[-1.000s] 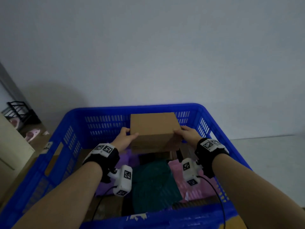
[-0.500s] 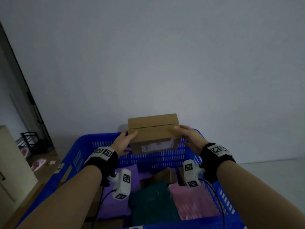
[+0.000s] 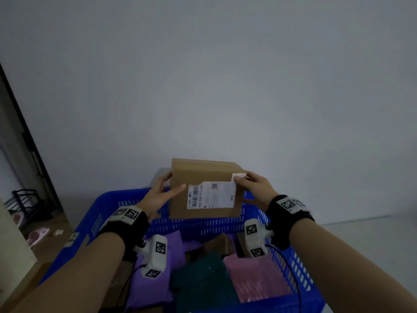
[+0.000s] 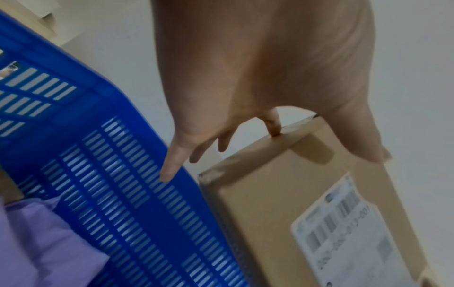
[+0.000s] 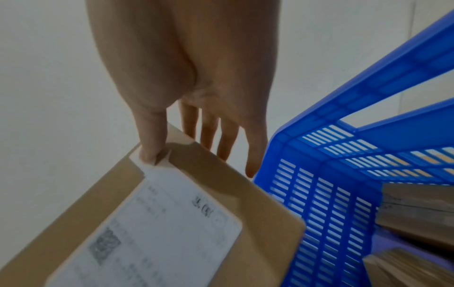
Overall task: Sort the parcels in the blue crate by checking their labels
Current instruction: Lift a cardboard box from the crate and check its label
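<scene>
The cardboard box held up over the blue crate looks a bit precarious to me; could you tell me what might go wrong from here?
1. The cardboard box is held by fingertips only: the left hand and the right hand press its sides with nothing underneath, so it could slip into the blue crate.
2. The right thumb sits on the lifted corner of the label, which might peel or tear.
3. The label print is dim and blurred, so it may be misread.
</scene>
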`<state>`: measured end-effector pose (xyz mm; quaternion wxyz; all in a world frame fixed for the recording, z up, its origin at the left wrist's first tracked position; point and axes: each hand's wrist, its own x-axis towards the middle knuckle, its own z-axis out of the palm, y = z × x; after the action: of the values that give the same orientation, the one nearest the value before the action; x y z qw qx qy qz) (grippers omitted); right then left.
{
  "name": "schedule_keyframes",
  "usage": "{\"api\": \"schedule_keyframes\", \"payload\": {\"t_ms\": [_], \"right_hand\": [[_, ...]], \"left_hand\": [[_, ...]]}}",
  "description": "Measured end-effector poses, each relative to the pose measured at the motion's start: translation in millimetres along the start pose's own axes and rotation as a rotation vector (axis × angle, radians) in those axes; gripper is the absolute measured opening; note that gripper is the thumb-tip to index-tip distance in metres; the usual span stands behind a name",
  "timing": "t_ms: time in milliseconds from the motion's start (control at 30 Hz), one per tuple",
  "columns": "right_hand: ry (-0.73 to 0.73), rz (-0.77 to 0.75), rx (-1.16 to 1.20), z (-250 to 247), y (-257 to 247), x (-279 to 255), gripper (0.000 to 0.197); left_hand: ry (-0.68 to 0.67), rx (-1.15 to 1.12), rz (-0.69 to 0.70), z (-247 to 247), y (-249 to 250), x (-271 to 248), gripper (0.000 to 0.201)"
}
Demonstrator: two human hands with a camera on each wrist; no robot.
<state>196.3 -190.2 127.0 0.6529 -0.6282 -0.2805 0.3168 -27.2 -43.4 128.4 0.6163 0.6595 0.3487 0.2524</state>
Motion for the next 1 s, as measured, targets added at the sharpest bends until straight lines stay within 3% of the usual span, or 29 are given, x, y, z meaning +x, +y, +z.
{"api": "schedule_keyframes", "payload": {"t_ms": [133,300,400,533,600,700,1000], "right_hand": [[-0.039,0.053,-0.026,-2,2,-4,0.061],[-0.010,0.044,0.031,-4,1,-13,0.040],[0.014,0.012,0.058,-7,0,-15,0.036],[0.068,-0.034,0.033,-12,-1,-18,0.031],[0.101,-0.062,0.022,-18,-3,-19,0.030],[0.102,-0.085,-0.018,-33,-7,-21,0.041],[-0.097,-0.106,-0.054,-115,-25,-34,0.077]], "left_hand": [[-0.130,0.034,0.083,-2,5,1,0.114],[-0.032,-0.113,0.091,0,17,14,0.123],[-0.043,-0.318,0.090,11,28,17,0.099],[-0.056,-0.429,0.040,32,30,17,0.111],[-0.081,-0.422,0.018,44,29,17,0.102],[-0.135,-0.350,0.024,61,29,14,0.082],[-0.068,-0.246,0.092,130,53,-5,0.061]]}}
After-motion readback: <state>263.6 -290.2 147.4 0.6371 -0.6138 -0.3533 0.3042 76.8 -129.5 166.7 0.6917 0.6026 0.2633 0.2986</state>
